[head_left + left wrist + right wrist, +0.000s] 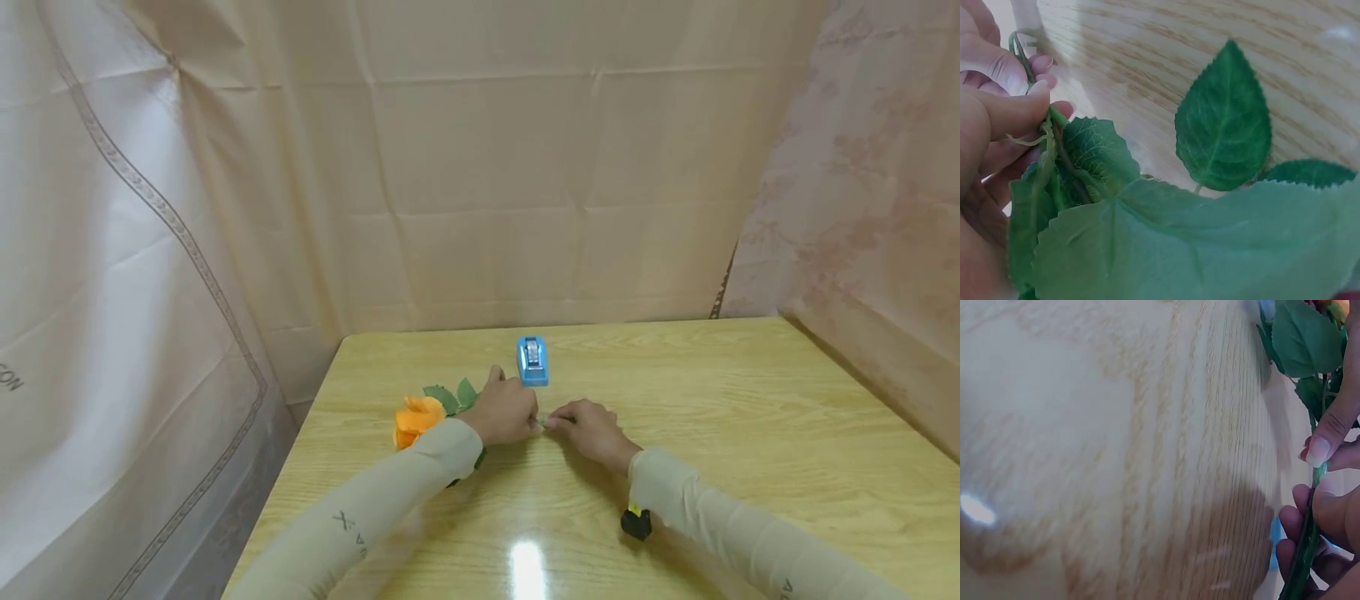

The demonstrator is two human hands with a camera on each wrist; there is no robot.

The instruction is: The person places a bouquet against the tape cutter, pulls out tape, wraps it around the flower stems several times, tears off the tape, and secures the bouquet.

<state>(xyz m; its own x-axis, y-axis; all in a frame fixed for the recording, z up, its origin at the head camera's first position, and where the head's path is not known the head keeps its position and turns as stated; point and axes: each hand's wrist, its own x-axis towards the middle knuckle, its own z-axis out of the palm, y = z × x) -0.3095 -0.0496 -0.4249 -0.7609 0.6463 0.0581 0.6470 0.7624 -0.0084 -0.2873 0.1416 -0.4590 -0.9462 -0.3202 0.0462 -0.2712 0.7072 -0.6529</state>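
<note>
My left hand (506,412) pinches the green flower stems (1316,478) just below the leaves. Thumb and fingers of my right hand (596,429) close round the same stems lower down, beside the left hand. To the left lies an orange rose (417,419), partly covered by the left sleeve. Broad green leaves (1222,119) with toothed edges spread from the stems in the left wrist view. Some reddish petals (1349,295) show at that view's corner. A blue tape dispenser (532,373) stands just beyond the hands.
The light wood table (750,400) lies under everything and reflects a bright lamp spot near its front. Beige cloth (480,192) hangs behind the table, with more cloth on both sides. A small black device (636,523) sits at the right wrist.
</note>
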